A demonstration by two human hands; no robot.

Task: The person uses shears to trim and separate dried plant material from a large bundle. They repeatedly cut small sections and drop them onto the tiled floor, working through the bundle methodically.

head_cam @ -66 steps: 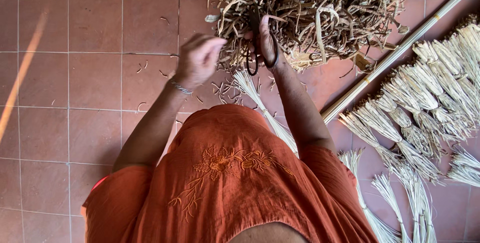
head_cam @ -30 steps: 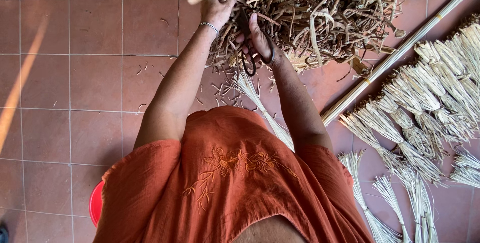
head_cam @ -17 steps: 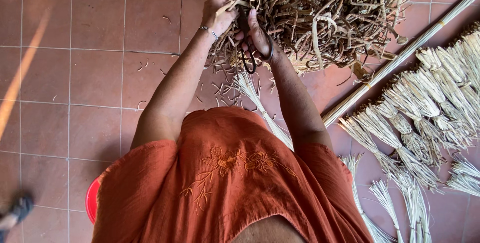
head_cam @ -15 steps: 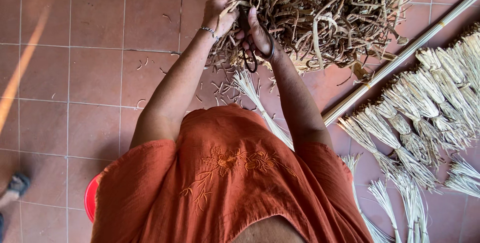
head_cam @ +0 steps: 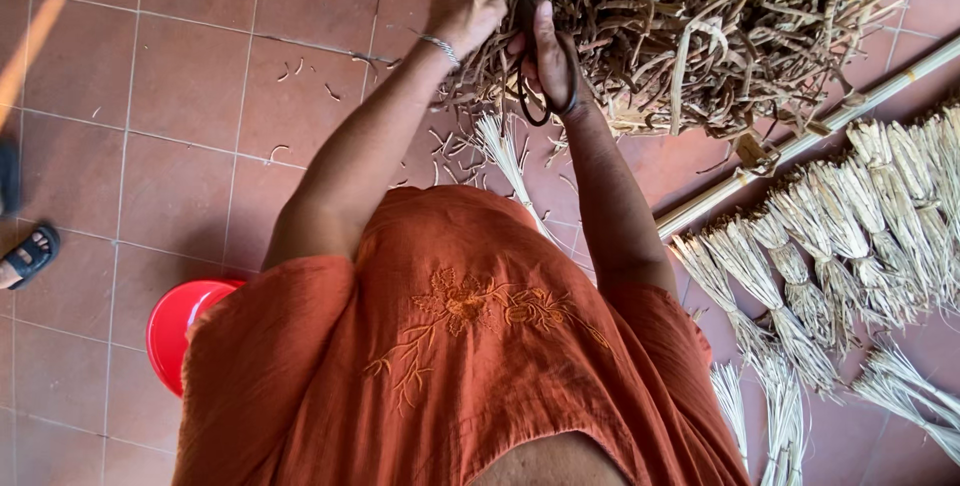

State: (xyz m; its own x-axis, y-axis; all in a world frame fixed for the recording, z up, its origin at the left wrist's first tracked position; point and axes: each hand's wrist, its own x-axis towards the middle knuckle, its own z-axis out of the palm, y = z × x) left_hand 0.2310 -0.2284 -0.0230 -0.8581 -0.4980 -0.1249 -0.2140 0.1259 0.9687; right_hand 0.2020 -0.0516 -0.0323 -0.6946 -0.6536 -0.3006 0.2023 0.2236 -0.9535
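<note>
At the far edge of the tiled floor (head_cam: 150, 76), your left hand (head_cam: 462, 1) is closed around a few dry strips at the near-left rim of the big heap of dried strips (head_cam: 700, 26), fingers curled tight on them. Just to its right, your right hand (head_cam: 545, 51) has its fingers through the loops of dark scissors (head_cam: 527, 46); the blades run up into the tangle, and you cannot tell whether they are apart or together.

With the blades hidden and the two hands almost touching, a cut made blind could nick the fingers holding the strips. The heap is loose and springy, so a tug on one strip may drag others along and tip part of it toward you.

Short cuttings (head_cam: 450, 141) lie scattered on the tiles just near your hands. To the right, a pale pole (head_cam: 800, 141) lies slantwise, with a row of tied pale bundles (head_cam: 830, 246) on its near side. A red tub (head_cam: 175, 331) sits near left.
</note>
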